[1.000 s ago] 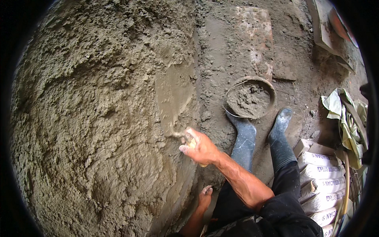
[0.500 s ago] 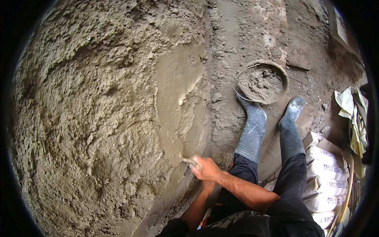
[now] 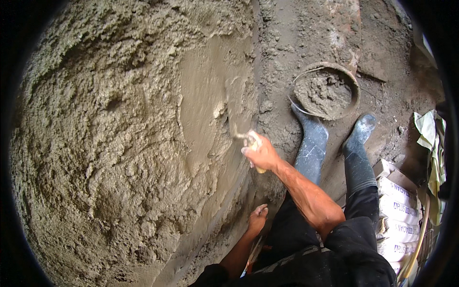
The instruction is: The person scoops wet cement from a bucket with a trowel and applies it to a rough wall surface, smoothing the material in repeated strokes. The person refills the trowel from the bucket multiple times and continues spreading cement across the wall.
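Observation:
My right hand (image 3: 260, 150) is closed around the handle of a trowel (image 3: 242, 136). Its blade, coated in wet mortar and blurred, lies against the grey mortar surface (image 3: 110, 143) on the left. A smoothed band (image 3: 203, 95) runs along that surface's right side; the rest is rough and lumpy. Lower down, close to the surface's edge, my left hand (image 3: 257, 220) has its fingers curled, with nothing visible in them. Beyond my boots stands a round bucket (image 3: 356, 88) of lumpy mortar, its wire handle lowered on the left.
My rubber boots (image 3: 313, 143) stand on dirty ground (image 3: 382, 103) strewn with mortar crumbs. White printed bags (image 3: 399, 210) are stacked at the lower right, beside a pole (image 3: 423, 225). A pale crumpled cloth (image 3: 430, 136) hangs above them.
My right hand has moved up and away with the trowel, along the smoothed band. My left hand, partly hidden behind the right arm before, now shows apart from it. The view has shifted slightly.

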The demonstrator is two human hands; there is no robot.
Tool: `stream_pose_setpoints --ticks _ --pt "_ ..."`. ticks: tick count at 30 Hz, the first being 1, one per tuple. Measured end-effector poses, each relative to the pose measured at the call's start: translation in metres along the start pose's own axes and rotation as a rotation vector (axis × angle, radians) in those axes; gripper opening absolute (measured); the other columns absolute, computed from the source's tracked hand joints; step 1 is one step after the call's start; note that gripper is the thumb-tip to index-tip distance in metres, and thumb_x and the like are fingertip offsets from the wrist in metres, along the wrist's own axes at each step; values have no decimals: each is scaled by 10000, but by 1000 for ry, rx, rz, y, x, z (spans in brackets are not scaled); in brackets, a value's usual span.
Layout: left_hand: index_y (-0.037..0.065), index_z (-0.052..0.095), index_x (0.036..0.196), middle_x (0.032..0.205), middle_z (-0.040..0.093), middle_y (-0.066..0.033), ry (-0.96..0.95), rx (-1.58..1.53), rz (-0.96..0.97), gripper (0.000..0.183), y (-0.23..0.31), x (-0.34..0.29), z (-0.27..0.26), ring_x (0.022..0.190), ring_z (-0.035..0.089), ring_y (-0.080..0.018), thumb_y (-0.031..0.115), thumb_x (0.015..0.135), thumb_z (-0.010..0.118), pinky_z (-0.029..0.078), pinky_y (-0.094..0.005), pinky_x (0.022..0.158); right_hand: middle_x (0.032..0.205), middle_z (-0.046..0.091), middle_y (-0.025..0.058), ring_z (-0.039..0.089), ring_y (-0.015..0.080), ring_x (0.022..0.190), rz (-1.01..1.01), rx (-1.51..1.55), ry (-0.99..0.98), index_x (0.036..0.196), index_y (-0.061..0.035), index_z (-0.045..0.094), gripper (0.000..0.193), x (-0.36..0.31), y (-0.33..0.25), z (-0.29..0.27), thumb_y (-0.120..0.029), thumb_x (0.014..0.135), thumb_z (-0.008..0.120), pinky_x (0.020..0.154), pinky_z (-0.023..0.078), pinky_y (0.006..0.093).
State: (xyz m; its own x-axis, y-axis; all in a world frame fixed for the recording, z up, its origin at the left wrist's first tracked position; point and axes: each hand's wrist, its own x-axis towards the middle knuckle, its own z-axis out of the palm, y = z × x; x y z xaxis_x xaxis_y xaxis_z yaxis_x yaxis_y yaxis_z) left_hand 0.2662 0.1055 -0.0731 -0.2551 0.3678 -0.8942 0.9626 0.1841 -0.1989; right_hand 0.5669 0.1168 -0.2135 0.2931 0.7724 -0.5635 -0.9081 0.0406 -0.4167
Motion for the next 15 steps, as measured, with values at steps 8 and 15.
stream_pose_setpoints --ticks 8,15 --pt "1 683 1253 1216 713 -202 39 117 48 336 -34 3 8 1105 667 -243 225 1014 608 505 -385 953 788 674 175 696 395 734 -143 -358 -48 1197 -89 585 336 -81 53 72 -207 901 690 683 556 457" --pt "79 652 1289 1121 688 -47 43 -25 303 330 -70 21 5 874 619 -114 279 1028 639 514 -296 758 793 688 197 706 435 745 -10 -143 -108 1246 -72 540 405 -139 56 147 -238 922 717 647 553 488"
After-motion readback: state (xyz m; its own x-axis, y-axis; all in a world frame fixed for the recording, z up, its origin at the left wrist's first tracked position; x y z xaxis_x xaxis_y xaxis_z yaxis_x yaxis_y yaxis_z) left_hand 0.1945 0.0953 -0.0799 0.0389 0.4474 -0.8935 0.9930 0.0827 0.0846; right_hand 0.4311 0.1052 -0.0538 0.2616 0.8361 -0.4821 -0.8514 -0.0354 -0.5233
